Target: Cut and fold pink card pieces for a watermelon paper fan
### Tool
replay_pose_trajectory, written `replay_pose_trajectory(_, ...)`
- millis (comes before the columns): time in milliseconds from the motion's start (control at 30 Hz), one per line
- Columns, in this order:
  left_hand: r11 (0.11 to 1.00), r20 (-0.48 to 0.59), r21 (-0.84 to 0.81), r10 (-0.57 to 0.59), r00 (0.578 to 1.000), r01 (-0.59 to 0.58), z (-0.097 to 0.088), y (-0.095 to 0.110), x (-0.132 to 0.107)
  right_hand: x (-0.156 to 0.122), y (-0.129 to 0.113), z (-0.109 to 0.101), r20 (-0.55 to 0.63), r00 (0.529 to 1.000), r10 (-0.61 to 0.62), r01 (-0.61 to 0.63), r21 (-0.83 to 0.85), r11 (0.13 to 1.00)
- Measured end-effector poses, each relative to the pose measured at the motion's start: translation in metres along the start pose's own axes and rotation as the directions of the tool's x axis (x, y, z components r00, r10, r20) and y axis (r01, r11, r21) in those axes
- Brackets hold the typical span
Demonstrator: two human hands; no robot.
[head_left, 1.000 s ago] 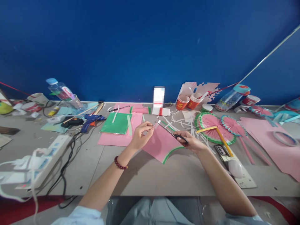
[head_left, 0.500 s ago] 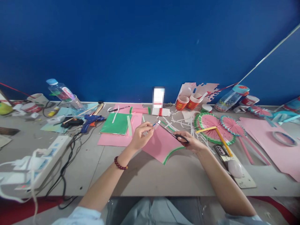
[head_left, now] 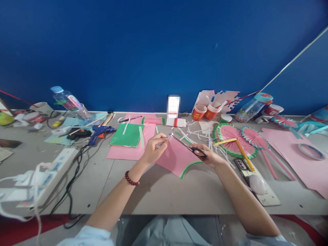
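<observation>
My right hand [head_left: 212,156] is wrapped round the black handles of a pair of scissors [head_left: 182,142]. Their blades point up and left, towards the fingertips of my left hand [head_left: 156,147]. That hand pinches a small whitish piece [head_left: 169,136] with a hint of blue, too small to name; the blade tips reach it or lie just beside it. Below both hands a pink paper sheet [head_left: 176,159] with a green curved edge is spread on the table. Partly behind my left hand is a green paper pack [head_left: 124,135] on more pink paper.
Pleated watermelon fans [head_left: 232,138], a yellow folding ruler [head_left: 239,147] and white paper strips [head_left: 202,136] lie to the right. Red paper cups [head_left: 199,112] and a phone [head_left: 173,106] stand at the back. A blue glue gun [head_left: 98,134] and a power strip [head_left: 55,174] are left.
The scissor tips and the small piece in my left fingers have shifted slightly down. The pink sheet's green edge has moved a little right. Both hands keep their grips.
</observation>
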State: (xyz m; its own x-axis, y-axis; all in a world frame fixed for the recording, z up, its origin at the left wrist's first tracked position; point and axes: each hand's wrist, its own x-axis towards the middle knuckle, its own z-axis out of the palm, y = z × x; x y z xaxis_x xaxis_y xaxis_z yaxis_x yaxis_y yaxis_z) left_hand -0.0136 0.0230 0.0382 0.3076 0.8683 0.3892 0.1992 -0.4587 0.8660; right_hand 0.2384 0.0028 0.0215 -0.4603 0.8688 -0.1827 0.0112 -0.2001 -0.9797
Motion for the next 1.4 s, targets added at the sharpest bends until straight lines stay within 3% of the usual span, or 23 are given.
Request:
replay_pose_trajectory(233, 1.0, -0.001, 0.022, -0.002, 1.0, 0.002, 0.004, 0.003, -0.001, -0.006, -0.011, 0.0, 0.094, 0.994, -0.06, 0.04, 0.202, 0.979)
replay_pose_trajectory(400, 1.0, -0.029, -0.012, 0.024, 0.999, -0.024, 0.004, -0.004, 0.0, -0.003, -0.011, -0.003, -0.086, 0.987, -0.139, 0.154, 0.195, 0.969)
replay_pose_trajectory(467, 0.999, -0.057, 0.015, 0.036, 0.998, -0.036, 0.004, -0.006, 0.0, 0.004, -0.007, -0.005, -0.219, 0.968, -0.119, 0.144, 0.106, 0.984)
replay_pose_trajectory(533, 0.996, -0.094, 0.058, 0.075, 0.993, -0.07, 0.005, -0.008, 0.0, 0.011, 0.001, -0.008, -0.397, 0.914, -0.081, 0.046, -0.097, 0.994)
replay_pose_trajectory(600, 0.986, -0.127, 0.097, 0.148, 0.981, -0.136, 0.006, -0.008, -0.001, 0.018, 0.009, -0.011, -0.571, 0.803, -0.168, -0.074, -0.375, 0.924)
replay_pose_trajectory(667, 0.971, -0.132, 0.125, 0.221, 0.966, -0.205, 0.007, -0.007, -0.001, 0.021, 0.016, -0.015, -0.602, 0.741, -0.298, -0.15, -0.581, 0.8)
replay_pose_trajectory(833, 0.952, -0.086, 0.149, 0.281, 0.956, -0.267, 0.008, -0.003, -0.003, 0.022, 0.024, -0.018, -0.543, 0.779, -0.314, -0.282, -0.751, 0.598)
replay_pose_trajectory(967, 0.969, -0.08, 0.1, 0.234, 0.969, -0.226, 0.009, -0.001, -0.005, 0.023, 0.029, -0.02, -0.458, 0.805, -0.376, -0.247, -0.836, 0.49)
replay_pose_trajectory(1067, 0.992, -0.059, -0.023, 0.126, 0.99, -0.127, 0.008, -0.001, -0.005, 0.024, 0.032, -0.022, -0.459, 0.817, -0.35, -0.239, -0.821, 0.518)
replay_pose_trajectory(1167, 0.985, -0.003, -0.167, 0.041, 0.999, -0.041, 0.006, -0.001, -0.004, 0.024, 0.031, -0.022, -0.418, 0.856, -0.303, -0.174, -0.787, 0.593)
replay_pose_trajectory(1300, 0.967, 0.1, -0.255, 0.012, 0.995, 0.014, 0.004, 0.0, -0.003, 0.021, 0.019, -0.014, -0.378, 0.86, -0.343, -0.046, -0.728, 0.684)
replay_pose_trajectory(1400, 0.953, 0.221, -0.296, 0.011, 0.975, 0.056, 0.002, 0.002, -0.004, 0.017, 0.007, -0.004, -0.369, 0.859, -0.355, 0.102, -0.556, 0.825)
